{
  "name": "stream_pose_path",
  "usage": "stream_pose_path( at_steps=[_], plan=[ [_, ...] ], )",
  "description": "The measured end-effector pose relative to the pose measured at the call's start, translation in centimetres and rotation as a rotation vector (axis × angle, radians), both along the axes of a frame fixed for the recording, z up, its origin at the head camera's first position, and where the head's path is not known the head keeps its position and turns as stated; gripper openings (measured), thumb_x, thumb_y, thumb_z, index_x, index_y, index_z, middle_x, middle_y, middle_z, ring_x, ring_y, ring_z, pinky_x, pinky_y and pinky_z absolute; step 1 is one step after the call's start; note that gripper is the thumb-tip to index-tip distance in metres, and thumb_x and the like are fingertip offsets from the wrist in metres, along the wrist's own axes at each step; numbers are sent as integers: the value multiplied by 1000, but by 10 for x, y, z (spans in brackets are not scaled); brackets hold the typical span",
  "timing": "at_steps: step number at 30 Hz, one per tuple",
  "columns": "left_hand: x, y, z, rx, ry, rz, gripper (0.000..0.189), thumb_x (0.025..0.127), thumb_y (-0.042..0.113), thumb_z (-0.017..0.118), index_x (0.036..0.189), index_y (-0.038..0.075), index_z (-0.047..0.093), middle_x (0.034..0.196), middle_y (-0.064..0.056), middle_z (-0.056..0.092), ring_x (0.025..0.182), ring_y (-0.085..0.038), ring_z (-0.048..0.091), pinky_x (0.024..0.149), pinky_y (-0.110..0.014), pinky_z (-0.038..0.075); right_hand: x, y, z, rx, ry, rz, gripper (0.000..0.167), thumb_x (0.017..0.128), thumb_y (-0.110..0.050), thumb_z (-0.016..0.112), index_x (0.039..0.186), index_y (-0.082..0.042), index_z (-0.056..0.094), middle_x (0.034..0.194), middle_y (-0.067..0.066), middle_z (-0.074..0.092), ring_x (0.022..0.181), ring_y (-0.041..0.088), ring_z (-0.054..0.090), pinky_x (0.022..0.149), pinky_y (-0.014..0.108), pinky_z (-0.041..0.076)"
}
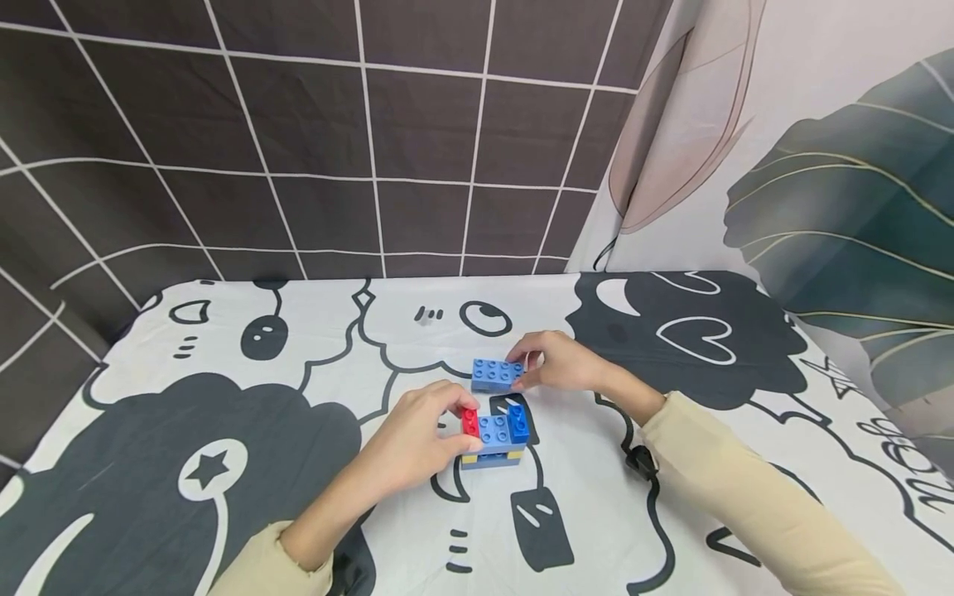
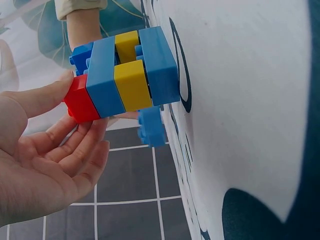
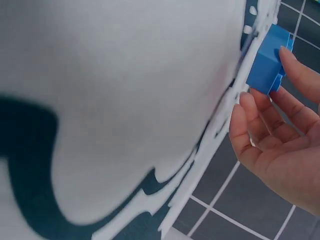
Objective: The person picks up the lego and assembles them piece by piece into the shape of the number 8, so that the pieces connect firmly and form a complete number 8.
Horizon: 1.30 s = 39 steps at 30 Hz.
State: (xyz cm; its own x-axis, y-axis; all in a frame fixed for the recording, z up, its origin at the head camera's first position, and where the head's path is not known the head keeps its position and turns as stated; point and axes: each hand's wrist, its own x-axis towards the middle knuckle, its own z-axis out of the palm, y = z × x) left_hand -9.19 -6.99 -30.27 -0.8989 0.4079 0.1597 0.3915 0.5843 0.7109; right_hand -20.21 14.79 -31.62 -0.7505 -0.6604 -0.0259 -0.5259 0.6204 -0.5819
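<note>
My left hand (image 1: 417, 434) grips a stack of toy building bricks at its left end, thumb and fingers on the red brick (image 1: 469, 422) on top. A darker blue brick (image 1: 517, 422) sits at the stack's other end, and both rest on a lighter blue brick (image 2: 104, 75). Beneath that, two yellow bricks (image 2: 133, 86) stand apart with a gap between them, over a bottom blue brick (image 2: 161, 67). Just beyond the stack, my right hand (image 1: 559, 362) pinches a separate blue brick (image 1: 490, 374) by its right end, studs upward.
A white cloth (image 1: 417, 538) with black cartoon drawings covers the table. A dark curtain (image 1: 298, 108) with a white grid hangs behind the table's far edge. To the right hangs a pale curtain (image 1: 671, 240) with leaf shapes. A black device (image 1: 641, 461) lies by the right sleeve.
</note>
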Motion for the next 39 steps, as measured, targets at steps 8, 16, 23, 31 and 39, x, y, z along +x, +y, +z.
stream_pose_path(
  at_steps=[8,16,23,31,39],
  plan=[
    [0,1,0,-5,5,0,28,73,11,77,97,6,63,90,2,60,87,-17,57,77,-36,46,10,14,17,-32,32,47,31,72,-12,77,100,-1,66,89,1,62,75,15,55,63,26,47],
    [1,0,0,-1,-19,3,28,73,11,77,96,6,62,90,0,60,89,-21,58,77,-37,47,23,17,35,-48,58,102,32,73,-11,76,102,-1,66,91,1,62,77,15,54,68,28,48],
    [0,0,-1,-3,-24,7,28,73,11,76,97,8,63,93,0,61,89,-19,58,77,-36,47,33,18,48,-53,57,127,32,74,-13,76,103,-3,66,93,-1,62,80,18,56,72,34,49],
    [2,1,0,-1,-11,7,28,73,11,76,97,7,62,91,1,60,88,-19,58,77,-37,46,43,18,57,-73,36,169,31,75,-16,76,103,-5,66,96,-1,63,84,19,56,73,33,49],
    [2,1,1,-11,-31,27,32,73,12,76,101,6,60,93,-1,61,89,-19,59,76,-37,46,50,13,57,-79,9,211,32,74,-16,76,103,-6,66,95,-4,62,84,21,56,73,31,48]
  ],
)
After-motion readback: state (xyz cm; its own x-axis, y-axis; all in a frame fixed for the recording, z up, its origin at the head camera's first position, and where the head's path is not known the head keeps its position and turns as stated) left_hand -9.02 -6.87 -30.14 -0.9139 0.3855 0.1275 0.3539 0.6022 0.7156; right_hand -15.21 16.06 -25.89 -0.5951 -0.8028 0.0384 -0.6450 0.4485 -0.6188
